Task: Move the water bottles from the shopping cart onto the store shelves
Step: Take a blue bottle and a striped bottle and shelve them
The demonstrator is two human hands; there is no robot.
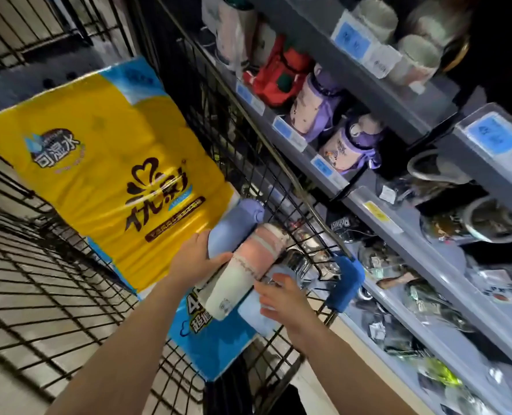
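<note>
Left hand (196, 259) grips a smooth, cylindrical pink-and-white bottle (245, 268) inside the black wire cart (54, 259); right hand (281, 301), fingers spread loose, rests on a blue bottle (253, 317).

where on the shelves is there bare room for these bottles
Bare grey shelf shows just right of the purple bottles, before the divider. The lower shelf has a bare strip beside the mugs. The top shelf with its cups and the bottom shelf look crowded.
</note>
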